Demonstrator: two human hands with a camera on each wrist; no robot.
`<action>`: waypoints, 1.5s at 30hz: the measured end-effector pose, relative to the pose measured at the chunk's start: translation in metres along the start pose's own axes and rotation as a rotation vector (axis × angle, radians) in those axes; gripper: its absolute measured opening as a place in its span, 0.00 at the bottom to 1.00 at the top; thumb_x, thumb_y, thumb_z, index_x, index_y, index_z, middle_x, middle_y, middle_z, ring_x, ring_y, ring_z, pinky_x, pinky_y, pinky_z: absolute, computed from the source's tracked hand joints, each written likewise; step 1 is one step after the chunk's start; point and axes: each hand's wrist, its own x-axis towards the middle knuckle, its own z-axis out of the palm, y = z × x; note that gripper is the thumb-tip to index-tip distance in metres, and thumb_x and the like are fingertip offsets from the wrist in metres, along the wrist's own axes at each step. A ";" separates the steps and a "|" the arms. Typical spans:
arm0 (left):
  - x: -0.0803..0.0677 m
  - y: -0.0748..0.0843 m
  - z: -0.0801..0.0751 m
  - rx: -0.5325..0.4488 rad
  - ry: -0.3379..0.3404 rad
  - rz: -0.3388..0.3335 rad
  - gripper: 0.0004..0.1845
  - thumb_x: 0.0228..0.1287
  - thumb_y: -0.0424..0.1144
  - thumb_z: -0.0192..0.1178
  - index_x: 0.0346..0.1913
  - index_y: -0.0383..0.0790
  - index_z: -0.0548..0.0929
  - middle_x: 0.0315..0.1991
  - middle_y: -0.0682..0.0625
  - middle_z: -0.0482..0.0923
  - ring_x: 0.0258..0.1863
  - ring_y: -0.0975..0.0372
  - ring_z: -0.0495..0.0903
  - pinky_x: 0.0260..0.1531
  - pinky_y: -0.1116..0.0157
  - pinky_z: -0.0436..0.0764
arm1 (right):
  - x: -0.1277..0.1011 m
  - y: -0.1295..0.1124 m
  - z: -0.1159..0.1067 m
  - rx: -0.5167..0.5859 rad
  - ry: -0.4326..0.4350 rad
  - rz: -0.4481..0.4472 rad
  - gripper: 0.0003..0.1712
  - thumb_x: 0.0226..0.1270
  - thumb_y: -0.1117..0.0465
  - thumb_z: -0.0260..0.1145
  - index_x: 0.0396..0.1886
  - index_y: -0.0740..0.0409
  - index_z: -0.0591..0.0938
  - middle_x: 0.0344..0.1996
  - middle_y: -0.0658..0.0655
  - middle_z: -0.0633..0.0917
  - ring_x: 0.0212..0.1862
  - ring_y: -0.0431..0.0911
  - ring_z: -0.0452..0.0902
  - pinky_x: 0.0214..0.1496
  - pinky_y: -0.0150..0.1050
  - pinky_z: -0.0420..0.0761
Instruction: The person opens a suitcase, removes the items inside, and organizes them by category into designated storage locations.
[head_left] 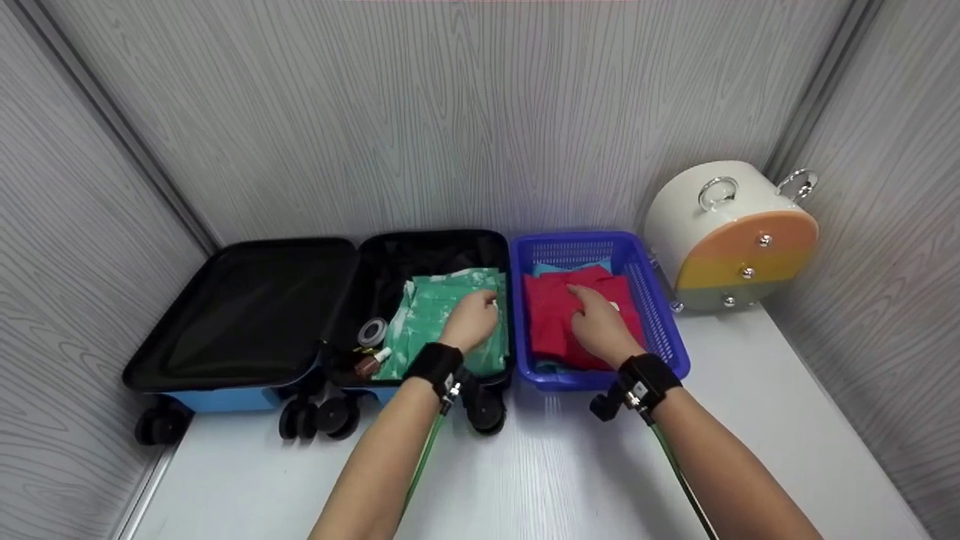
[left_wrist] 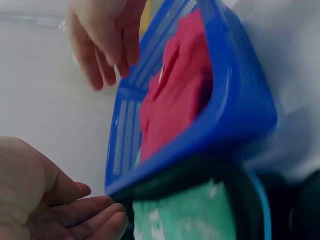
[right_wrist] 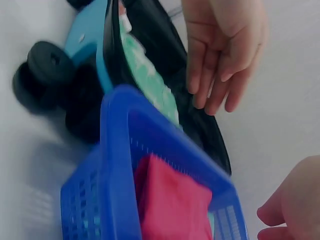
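Left hand [head_left: 471, 319] rests flat, fingers relaxed, on green garment [head_left: 439, 311] in suitcase [head_left: 390, 259]; right hand [head_left: 596, 322] presses red garment [head_left: 559, 315] (blue basket [head_left: 667, 330]), holding nothing.

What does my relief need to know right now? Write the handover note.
Left hand: open, over the green garment in the open suitcase.
Right hand: open, fingers on the red garment in the blue basket.
Done: green garment, tape roll and small bottle lie in the suitcase.
Left: red garment and teal cloth under it are in the basket; suitcase open.
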 end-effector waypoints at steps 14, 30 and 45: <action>-0.020 -0.066 -0.064 0.053 -0.086 -0.225 0.17 0.77 0.32 0.40 0.26 0.42 0.69 0.21 0.50 0.62 0.16 0.62 0.52 0.23 0.62 0.60 | -0.002 -0.049 0.041 0.402 -0.202 0.119 0.31 0.81 0.61 0.51 0.78 0.69 0.61 0.75 0.67 0.66 0.76 0.56 0.59 0.75 0.52 0.63; -0.031 -0.086 -0.058 0.193 -0.204 -0.327 0.22 0.78 0.35 0.43 0.67 0.25 0.72 0.26 0.48 0.62 0.18 0.61 0.56 0.28 0.62 0.63 | -0.005 -0.082 0.081 0.222 -0.342 0.213 0.43 0.81 0.44 0.52 0.81 0.68 0.54 0.79 0.66 0.57 0.79 0.58 0.51 0.78 0.52 0.57; -0.032 -0.108 -0.055 0.252 -0.172 -0.309 0.07 0.75 0.30 0.49 0.46 0.30 0.76 0.28 0.47 0.66 0.23 0.57 0.66 0.32 0.61 0.67 | 0.014 -0.078 0.096 0.566 -0.294 0.469 0.52 0.76 0.46 0.62 0.83 0.66 0.45 0.82 0.64 0.46 0.80 0.61 0.42 0.79 0.56 0.51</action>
